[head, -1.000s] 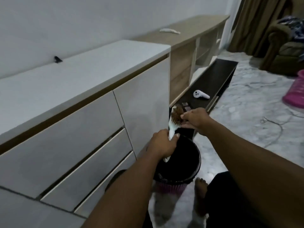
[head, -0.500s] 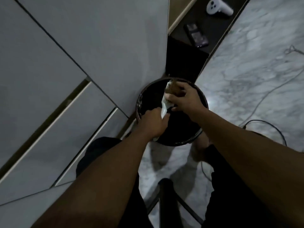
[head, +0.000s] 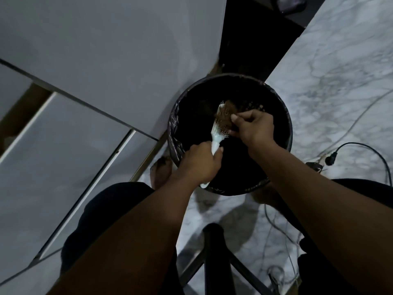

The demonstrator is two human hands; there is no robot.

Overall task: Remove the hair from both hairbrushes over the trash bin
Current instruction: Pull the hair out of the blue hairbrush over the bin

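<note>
- Compared with a moment ago, the head camera is now looking straight down, and the round black trash bin with a dark plastic liner (head: 282,116) is sitting almost in the middle of the view, larger than before.
- The left hand (head: 200,165) is closing around the handle of the pale white plastic hairbrush (head: 217,135), and is holding it over the open mouth of the bin, with the bristle head pointing away from the person.
- The right hand (head: 254,125) is pinching the brown clump of hair (head: 226,112) that is sitting on the bristles; a second ago this hand was covering the brush head, and now more of the bristles near the handle are showing bare.
- This is suggesting that the hair is starting to lift off, but most of the clump is still lying on the brush, so the first brush is not yet clean.
- The second hairbrush is not visible in this view.
- The white cabinet with flat drawer fronts (head: 85,81) is standing just beside the bin on the left.
- On the grey marble floor (head: 340,71), a black cable with a plug (head: 331,159) is lying near the bin on the right.
- A dark stool frame (head: 212,252) is standing between the person's legs; nothing is blocking the bin opening.
</note>
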